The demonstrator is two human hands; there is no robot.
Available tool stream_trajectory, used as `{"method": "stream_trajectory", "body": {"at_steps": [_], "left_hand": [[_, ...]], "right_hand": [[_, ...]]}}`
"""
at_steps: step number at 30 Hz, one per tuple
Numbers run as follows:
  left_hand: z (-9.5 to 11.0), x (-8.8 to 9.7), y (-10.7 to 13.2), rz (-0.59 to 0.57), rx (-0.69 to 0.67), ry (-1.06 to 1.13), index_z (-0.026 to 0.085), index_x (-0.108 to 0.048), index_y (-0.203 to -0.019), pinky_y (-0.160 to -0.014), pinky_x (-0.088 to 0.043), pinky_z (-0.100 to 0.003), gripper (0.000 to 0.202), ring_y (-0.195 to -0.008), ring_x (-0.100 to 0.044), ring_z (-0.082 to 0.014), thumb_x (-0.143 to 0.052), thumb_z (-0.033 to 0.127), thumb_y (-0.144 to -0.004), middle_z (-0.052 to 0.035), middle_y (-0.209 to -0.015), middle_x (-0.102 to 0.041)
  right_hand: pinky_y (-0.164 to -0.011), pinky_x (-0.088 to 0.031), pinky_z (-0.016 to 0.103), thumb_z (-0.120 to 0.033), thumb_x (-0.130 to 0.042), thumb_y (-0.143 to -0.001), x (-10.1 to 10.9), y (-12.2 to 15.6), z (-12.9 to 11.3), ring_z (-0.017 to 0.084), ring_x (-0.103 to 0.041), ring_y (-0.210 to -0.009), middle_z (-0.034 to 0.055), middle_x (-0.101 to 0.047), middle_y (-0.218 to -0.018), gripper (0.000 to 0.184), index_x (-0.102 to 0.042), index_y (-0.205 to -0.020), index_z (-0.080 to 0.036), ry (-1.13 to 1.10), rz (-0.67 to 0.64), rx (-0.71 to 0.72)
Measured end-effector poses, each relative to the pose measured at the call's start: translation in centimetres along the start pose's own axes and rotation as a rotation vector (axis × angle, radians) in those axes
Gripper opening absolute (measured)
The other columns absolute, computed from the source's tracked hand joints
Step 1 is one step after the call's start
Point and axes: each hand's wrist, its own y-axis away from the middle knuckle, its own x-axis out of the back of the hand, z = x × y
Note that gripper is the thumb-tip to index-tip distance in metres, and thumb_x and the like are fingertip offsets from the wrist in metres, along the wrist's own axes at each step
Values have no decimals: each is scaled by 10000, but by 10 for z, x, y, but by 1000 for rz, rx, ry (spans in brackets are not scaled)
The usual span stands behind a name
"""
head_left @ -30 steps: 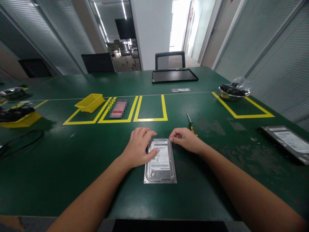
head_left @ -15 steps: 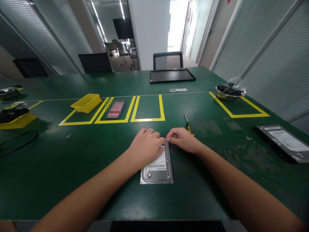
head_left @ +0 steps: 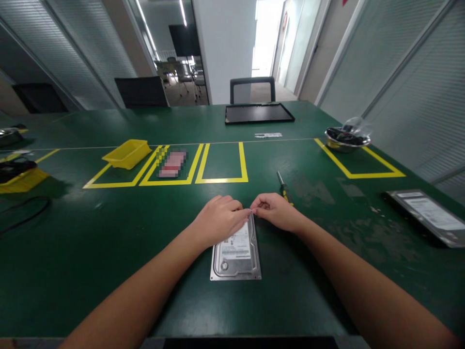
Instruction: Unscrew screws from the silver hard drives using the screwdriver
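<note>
Two-handed work at the far corner of the hard drive (head_left: 236, 264): left hand (head_left: 220, 221), right hand (head_left: 275, 210) close together, pinch indeterminable; steadiness likely required next.

Hands (head_left: 219, 220) partly hide the metal plate's (head_left: 236, 265) far end.

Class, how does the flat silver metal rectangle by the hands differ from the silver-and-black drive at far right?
The silver rectangle lies straight in view; the drive lies aslant. The left hand partly covers the rectangle; no hand touches the drive. Both bear white labels.
</note>
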Motion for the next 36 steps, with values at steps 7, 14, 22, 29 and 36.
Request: {"method": "stream_trajectory", "body": {"at_steps": [7, 14, 22, 29, 36], "left_hand": [[-1, -2, 1, 12, -7, -2, 233, -671, -1156, -721, -413, -325, 269, -847, -583, -187, -454, 295, -1010, -38, -956, -679], [-4, -5, 2, 6, 0, 41, 225, -671, -1174, -760, -443, -338, 282, -858, -568, -192, -451, 286, -1008, -52, -966, -666], [-5, -6, 2, 9, -12, 67, 212, -671, -1188, -767, -459, -347, 302, -860, -562, -197, -437, 289, -1012, -62, -973, -660], [-5, -3, 2, -3, 8, 77, 209, -671, -1184, -782, -462, -351, 293, -871, -559, -197, -450, 282, -1005, -60, -976, -655], [-4, -4, 3, 9, 14, 94, 203, -678, -1166, -789, -465, -350, 291, -876, -561, -194, -446, 278, -1007, -62, -968, -647]], "right_hand": [[-556, -408, 241, -250, -612, -778, 0, -1, -2, 113, -536, -601, -2, -606, -658, 95, -632, -790, -157, 16, 6, -1], [-560, -412, 240, -253, -606, -785, -1, -1, 0, 112, -533, -608, 3, -615, -674, 100, -629, -792, -156, 32, 4, 19], [-549, -427, 237, -266, -590, -789, -1, -1, -2, 115, -547, -593, 3, -620, -657, 109, -622, -793, -162, 85, 6, 40], [-606, -444, 262, -283, -504, -858, 7, 3, -13, 136, -556, -644, 16, -612, -701, 145, -600, -831, -178, 337, 258, 43], [-764, -450, 417, -314, -474, -898, 19, 17, -23, 313, -568, -975, 192, -563, -1108, 252, -565, -1068, -152, 848, 542, -140]]}}
